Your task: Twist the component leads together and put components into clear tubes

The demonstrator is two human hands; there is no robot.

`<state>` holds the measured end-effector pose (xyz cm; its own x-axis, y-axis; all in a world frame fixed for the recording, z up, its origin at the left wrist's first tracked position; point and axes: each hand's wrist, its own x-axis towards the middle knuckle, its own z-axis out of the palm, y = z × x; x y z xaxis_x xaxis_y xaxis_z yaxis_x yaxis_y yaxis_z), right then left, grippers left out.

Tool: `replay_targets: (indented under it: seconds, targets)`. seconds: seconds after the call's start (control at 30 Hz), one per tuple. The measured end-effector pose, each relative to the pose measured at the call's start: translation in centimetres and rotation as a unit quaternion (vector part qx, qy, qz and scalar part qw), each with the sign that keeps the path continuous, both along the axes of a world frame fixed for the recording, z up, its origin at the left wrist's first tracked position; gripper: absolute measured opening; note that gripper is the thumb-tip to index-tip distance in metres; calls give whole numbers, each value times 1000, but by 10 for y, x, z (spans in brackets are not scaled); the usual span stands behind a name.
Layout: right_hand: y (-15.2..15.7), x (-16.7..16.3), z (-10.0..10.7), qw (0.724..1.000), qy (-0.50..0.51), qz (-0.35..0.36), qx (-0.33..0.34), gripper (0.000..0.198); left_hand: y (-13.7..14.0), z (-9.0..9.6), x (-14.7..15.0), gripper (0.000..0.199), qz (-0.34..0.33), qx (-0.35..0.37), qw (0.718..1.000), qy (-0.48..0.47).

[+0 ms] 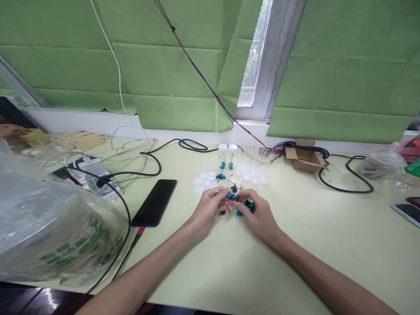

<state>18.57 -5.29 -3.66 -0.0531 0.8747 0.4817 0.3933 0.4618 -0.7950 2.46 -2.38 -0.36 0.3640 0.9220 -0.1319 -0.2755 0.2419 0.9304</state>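
Observation:
Between my two hands is a small blue metal part [230, 196] with a black end and a thin rod. My left hand [208, 207] is closed, pinching its blue side between thumb and fingers. The fingertips of my right hand [262, 217] close on its black end. Just under the right fingers lie more small blue, green and black parts [239, 213], partly hidden. Beyond the hands are a black part [233, 188] and another blue part [222, 176]. Several white round caps [199, 190] lie to the left of these.
Two capped clear tubes [232, 159] with parts inside stand farther back, beside several clear tubes [251, 175]. A black phone [155, 203], a large plastic bag [59, 227] and cables are on the left. An open cardboard box [305, 159] sits back right. Another person's hand [13, 131] shows far left.

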Motion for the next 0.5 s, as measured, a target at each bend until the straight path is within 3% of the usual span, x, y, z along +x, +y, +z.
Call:
replay_targets:
  seconds: [0.5]
  targets:
    - [1, -1, -2, 1000, -10, -10, -24, 15, 0, -2, -1, 20, -5, 7, 1000, -1]
